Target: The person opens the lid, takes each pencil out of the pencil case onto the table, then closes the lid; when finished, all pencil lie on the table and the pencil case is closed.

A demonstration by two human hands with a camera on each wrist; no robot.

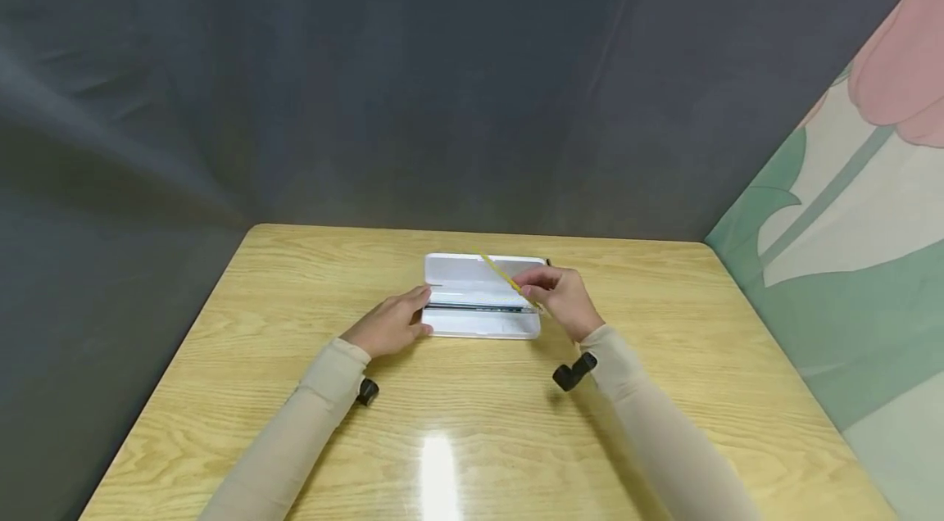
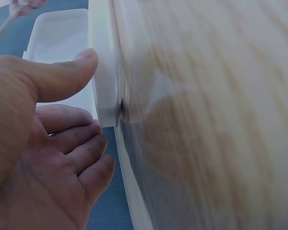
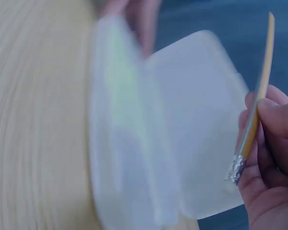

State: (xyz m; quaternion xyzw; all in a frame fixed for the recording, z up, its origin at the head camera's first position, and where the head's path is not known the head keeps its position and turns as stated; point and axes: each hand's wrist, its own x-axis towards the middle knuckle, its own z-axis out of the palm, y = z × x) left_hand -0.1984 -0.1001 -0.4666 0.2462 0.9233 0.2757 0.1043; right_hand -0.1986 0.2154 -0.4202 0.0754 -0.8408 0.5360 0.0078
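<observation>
A white pencil case (image 1: 459, 269) lies opened out on the wooden table, its lid folded back toward the far edge. My left hand (image 1: 391, 323) holds the case's left end, thumb at the near corner and fingers farther back; the left wrist view shows the thumb against its white wall (image 2: 103, 86). Over the right part of the case, my right hand (image 1: 562, 300) pinches a yellow pencil (image 3: 260, 100) between thumb and fingers. The pencil slants, with its silver ferrule and pale eraser end (image 3: 235, 170) downward. A dark, thin strip (image 1: 472, 307) runs lengthwise inside the case.
The wooden table (image 1: 332, 259) ends at a dark curtain (image 1: 472, 95) behind it. A floral cloth (image 1: 848, 275) hangs along the right side. Black wrist cameras (image 1: 574, 372) sit on both sleeves. A small dark tip (image 1: 548, 262) shows at the lid's right corner.
</observation>
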